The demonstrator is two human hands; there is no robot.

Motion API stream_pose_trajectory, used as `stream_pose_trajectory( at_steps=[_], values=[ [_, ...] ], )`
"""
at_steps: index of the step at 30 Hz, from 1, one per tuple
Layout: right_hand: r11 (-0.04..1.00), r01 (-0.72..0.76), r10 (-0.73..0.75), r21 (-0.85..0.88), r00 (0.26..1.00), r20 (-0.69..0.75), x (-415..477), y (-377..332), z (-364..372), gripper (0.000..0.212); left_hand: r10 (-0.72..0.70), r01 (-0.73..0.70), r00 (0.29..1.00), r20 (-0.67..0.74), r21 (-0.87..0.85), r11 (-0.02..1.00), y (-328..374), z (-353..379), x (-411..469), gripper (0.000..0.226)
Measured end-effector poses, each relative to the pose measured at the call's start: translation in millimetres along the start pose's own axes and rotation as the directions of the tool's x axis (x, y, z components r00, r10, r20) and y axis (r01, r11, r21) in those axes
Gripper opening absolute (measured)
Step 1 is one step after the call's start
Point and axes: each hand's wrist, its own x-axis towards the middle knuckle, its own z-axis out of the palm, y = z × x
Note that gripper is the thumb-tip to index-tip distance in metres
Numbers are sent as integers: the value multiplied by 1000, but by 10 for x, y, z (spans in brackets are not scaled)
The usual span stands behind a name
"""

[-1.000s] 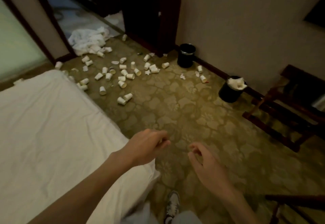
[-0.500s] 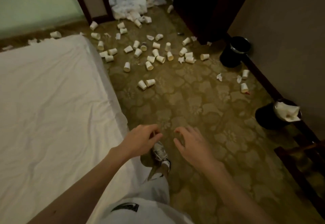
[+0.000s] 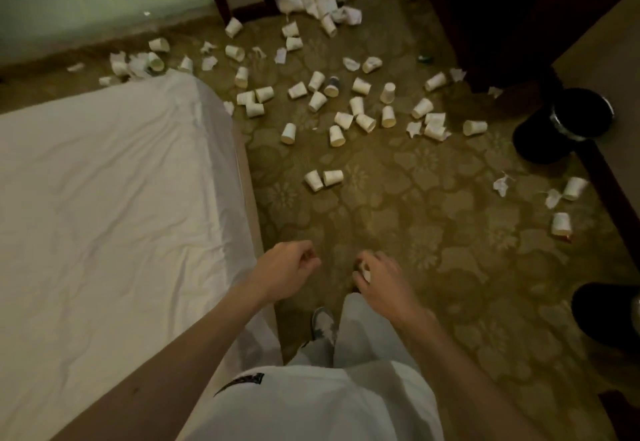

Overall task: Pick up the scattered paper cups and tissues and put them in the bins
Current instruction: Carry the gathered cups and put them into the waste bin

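Left hand (image 3: 285,272): fingers loosely curled, nothing held. Right hand (image 3: 382,283): fingers curled downward; a small white shape shows at its fingertips, and whether it is held or lies below cannot be told. The hands hang side by side, apart.

Cups (image 3: 360,118): scattered on the carpet (image 3: 433,232) well ahead of both hands; the nearest pair (image 3: 323,179) lies straight ahead. Tissues (image 3: 501,185): ahead and right of the right hand. Bins: one (image 3: 568,125) far ahead-right, one (image 3: 602,316) level with the right hand, further right. Bed (image 3: 104,198): left of the left hand.
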Motion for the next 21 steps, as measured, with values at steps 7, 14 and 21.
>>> stream_pose_trajectory(
  at_steps=[7, 14, 21],
  values=[
    [986, 139, -125, -95, 982, 142, 1616, 66, -802, 33, -63, 63, 998, -2, -19, 998, 184, -606, 1307, 8],
    [986, 141, -111, -90, 953, 281, 2977, 102, -1074, 41, -221, 221, 975, 18, -105, 970, -113, -724, 2580, 17],
    [998, 26, -3, -58, 930, 368, 4297, 464, -458, 53, -414, 375, 903, -112, -260, 890, -931, -274, 3947, 37]
  ],
)
